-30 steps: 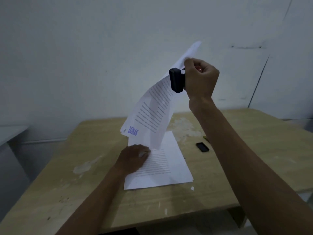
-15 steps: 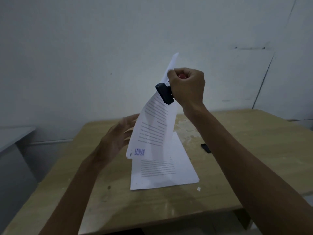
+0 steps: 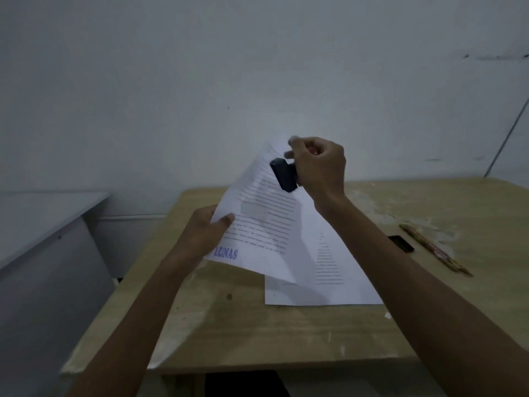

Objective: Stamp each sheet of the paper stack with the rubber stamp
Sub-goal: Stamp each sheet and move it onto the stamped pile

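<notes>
The pale wooden table (image 3: 286, 333) bears the flat white printed paper stack (image 3: 329, 293), bared for stamping. Above the stack hangs a lifted printed sheet (image 3: 257, 219) already stamped "LUNAS". The right hand (image 3: 317, 164) curls round the black rubber stamp (image 3: 283, 174), apparently also pinching the sheet's top corner. The left hand (image 3: 206, 233) pinches its left edge, likely to set it aside.

Premises: plain office or workroom. Evidence: worn wooden desk (image 3: 257, 333) against a bare white wall (image 3: 200, 81), printed sheets (image 3: 329, 282), pencil (image 3: 435, 249) right of the grip, grey cabinet (image 3: 43, 239) left.
</notes>
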